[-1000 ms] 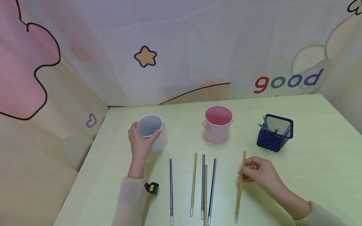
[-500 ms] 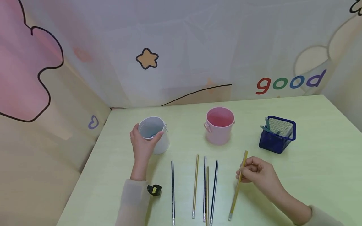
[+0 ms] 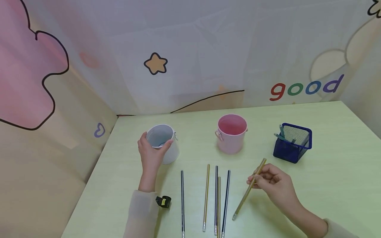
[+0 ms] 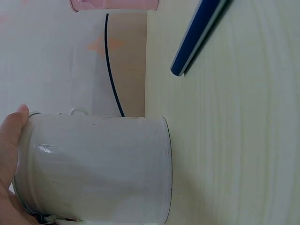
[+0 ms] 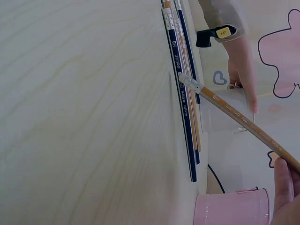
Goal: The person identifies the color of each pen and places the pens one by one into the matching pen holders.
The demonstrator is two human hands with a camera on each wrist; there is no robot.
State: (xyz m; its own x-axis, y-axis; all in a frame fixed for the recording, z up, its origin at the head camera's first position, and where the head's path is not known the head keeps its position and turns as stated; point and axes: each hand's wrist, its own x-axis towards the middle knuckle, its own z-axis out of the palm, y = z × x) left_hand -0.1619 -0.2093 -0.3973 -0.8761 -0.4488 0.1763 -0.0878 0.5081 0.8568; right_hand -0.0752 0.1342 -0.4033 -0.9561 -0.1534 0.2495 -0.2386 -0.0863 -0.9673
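My left hand (image 3: 150,157) holds the rim of a white metal bucket (image 3: 170,153), thumb on the near side and fingers at the left. Something bluish shows at the bucket's bottom, too unclear to name. In the right hand (image 3: 276,185), thumb and fingers pinch a yellow pencil (image 3: 245,196) near its upper end. This pencil slants, its eraser end low and to the left, off the table in the right wrist view. Left of it on the table lie several pencils, among them a dark blue pencil (image 3: 182,201) and another yellow pencil (image 3: 206,195).
A pink bucket (image 3: 230,143) stands at the back middle of the pale table (image 3: 336,172). To its right, a blue mesh pen holder (image 3: 286,150) has several greenish sticks in it. A wrist camera (image 3: 163,201) sits at the left cuff. Printed cloth hangs behind.
The pencil in my right hand has tilted, its eraser end swinging up and to the left. My left hand stays on the white bucket. The head view has shifted slightly.
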